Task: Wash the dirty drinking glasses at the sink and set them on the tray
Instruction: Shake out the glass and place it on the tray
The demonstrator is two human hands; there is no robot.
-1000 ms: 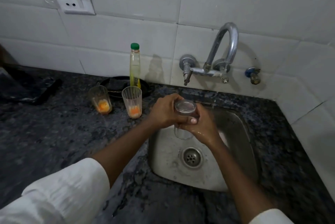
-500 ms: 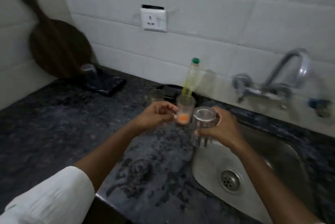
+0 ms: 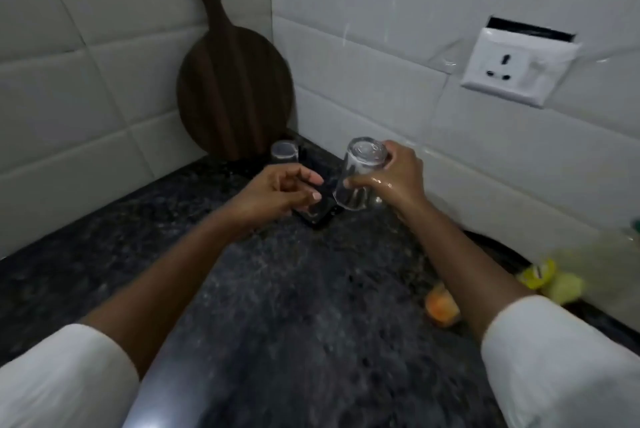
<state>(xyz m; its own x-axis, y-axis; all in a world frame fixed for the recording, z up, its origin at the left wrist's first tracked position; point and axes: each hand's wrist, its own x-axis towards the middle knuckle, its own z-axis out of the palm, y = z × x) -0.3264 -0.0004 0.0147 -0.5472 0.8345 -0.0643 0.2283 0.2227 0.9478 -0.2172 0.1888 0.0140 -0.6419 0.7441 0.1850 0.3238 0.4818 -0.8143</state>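
Observation:
My right hand [image 3: 398,178], still wet, grips a clear drinking glass [image 3: 360,175] turned upside down and slightly tilted, its rim just above the near right corner of a black tray [image 3: 320,218] in the counter's corner. Another clear glass [image 3: 284,152] stands upside down at the tray's far end. My left hand [image 3: 282,194] hovers over the tray's near end with fingers loosely curled and nothing in it. A dirty glass with orange residue [image 3: 441,308] shows blurred beside my right forearm. The sink is out of view.
A dark round wooden board [image 3: 232,92] leans in the tiled wall corner behind the tray. A white wall socket [image 3: 516,69] is at the right. A blurred soap bottle with yellow label [image 3: 550,273] and a dark dish [image 3: 502,247] sit at the right edge. The counter [image 3: 294,289] is dark speckled stone.
The view swung left from the sink to the counter corner. My right hand carried the washed glass to the tray, upside down. My left hand let go of it and moved alongside.

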